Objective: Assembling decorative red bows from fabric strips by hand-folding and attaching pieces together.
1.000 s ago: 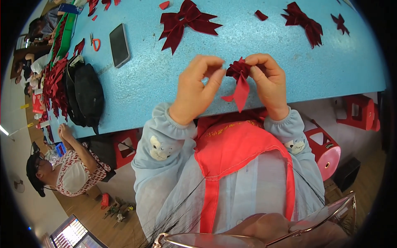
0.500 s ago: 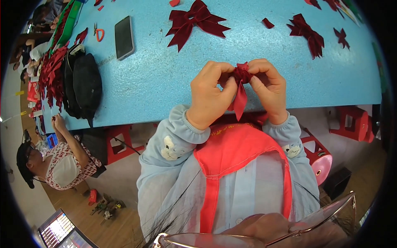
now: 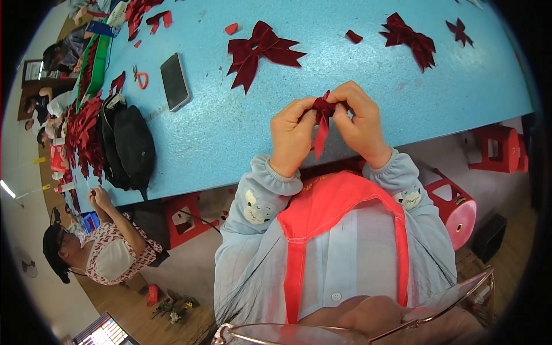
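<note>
Between my two hands, just over the table's near edge, is a dark red velvet ribbon [image 3: 323, 108] gathered into a small knot. One lighter red tail hangs down from it. My left hand [image 3: 292, 131] pinches the knot's left side with thumb and forefinger. On its right side my right hand [image 3: 361, 121] does the same, fingers closed. Some of the ribbon is hidden behind the fingertips. Farther off on the table lie a large finished velvet bow [image 3: 259, 54], another bow [image 3: 409, 43] to the right and a small star-shaped ribbon piece [image 3: 459, 33].
The blue table [image 3: 230, 126] carries a phone [image 3: 175, 81], orange-handled scissors [image 3: 141, 79], a black bag [image 3: 129, 146], a heap of red ribbons [image 3: 85, 138] and a green tray [image 3: 99, 69]. A person [image 3: 109, 253] sits at the left. Red stools [image 3: 445, 204] stand below the table.
My view has shifted, so the table's things appear lower and more to the right at left. Both hands keep hold of the ribbon knot, whose tail now looks narrower and turned.
</note>
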The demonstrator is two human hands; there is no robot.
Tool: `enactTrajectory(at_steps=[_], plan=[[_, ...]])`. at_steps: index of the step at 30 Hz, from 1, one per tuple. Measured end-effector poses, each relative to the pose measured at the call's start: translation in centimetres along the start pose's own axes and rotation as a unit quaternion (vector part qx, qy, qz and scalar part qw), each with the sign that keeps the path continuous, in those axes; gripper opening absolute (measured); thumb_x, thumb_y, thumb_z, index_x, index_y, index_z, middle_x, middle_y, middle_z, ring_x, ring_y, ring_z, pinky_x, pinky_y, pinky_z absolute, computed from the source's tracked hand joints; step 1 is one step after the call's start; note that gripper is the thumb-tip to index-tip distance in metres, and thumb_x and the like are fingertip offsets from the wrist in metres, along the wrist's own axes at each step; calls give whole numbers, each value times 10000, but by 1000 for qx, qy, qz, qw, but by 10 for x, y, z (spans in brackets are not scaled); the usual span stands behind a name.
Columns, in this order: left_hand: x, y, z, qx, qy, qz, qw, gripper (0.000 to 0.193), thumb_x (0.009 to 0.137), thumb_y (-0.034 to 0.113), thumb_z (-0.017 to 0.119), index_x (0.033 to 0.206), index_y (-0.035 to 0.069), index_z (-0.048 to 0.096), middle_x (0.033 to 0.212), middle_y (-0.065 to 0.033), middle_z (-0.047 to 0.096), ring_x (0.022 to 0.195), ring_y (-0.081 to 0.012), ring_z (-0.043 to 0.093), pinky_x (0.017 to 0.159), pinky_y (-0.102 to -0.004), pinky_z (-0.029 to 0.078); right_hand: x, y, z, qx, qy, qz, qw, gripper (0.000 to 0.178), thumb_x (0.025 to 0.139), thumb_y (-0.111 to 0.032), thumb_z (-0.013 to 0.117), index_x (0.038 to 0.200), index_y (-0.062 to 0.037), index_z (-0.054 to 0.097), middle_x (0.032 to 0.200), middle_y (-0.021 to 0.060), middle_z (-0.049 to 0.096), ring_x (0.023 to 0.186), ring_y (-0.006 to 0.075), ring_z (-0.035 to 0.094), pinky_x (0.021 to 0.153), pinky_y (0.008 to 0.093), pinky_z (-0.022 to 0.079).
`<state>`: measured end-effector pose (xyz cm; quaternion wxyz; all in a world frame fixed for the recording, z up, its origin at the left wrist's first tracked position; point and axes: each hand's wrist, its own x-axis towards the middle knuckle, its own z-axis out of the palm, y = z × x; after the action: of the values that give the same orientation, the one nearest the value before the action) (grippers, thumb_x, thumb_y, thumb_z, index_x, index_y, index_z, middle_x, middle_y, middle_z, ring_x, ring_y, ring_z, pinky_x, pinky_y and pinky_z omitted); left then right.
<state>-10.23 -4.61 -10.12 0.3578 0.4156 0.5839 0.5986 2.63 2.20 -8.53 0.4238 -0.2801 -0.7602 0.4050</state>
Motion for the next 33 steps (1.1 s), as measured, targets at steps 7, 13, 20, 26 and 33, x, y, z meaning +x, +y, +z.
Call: enactTrajectory(at_steps=[7,13,20,26,33], plan=[[26,9,-33,-91,-53,-98,990,168,830,-29,528,970,-22,621,823,-71,639,675,-113,602,602,-247,489,26,13,23,346,-34,281,895,119,822,37,461,877,0,559,904,26,572,763,94,524,714,224,454],[19,24,-63,79,-48,28,995,121,840,3,533,923,-29,615,778,-65,632,659,-124,606,599,-252,497,16,12,48,321,-49,204,924,117,863,-39,484,953,-2,550,926,34,577,796,92,539,711,221,453],[14,32,-75,-46,-183,-184,965,147,868,24,519,989,-47,563,902,-75,619,777,-132,623,659,-247,507,-2,15,51,512,-43,294,806,191,877,-122,517,1030,-7,522,945,46,588,816,112,553,700,242,457],[-9,27,-57,-164,-96,-73,979,170,828,35,564,983,-33,572,932,-99,616,800,-122,616,649,-244,517,-16,17,46,601,-22,275,750,234,867,-168,536,1041,-12,533,940,45,589,793,118,546,721,268,467],[-22,30,-55,-10,-70,-4,998,175,825,44,589,981,-37,580,900,-95,621,776,-123,615,653,-244,519,-34,24,46,639,-34,278,716,269,866,-171,525,1080,-8,538,967,55,601,824,144,560,743,294,475]])
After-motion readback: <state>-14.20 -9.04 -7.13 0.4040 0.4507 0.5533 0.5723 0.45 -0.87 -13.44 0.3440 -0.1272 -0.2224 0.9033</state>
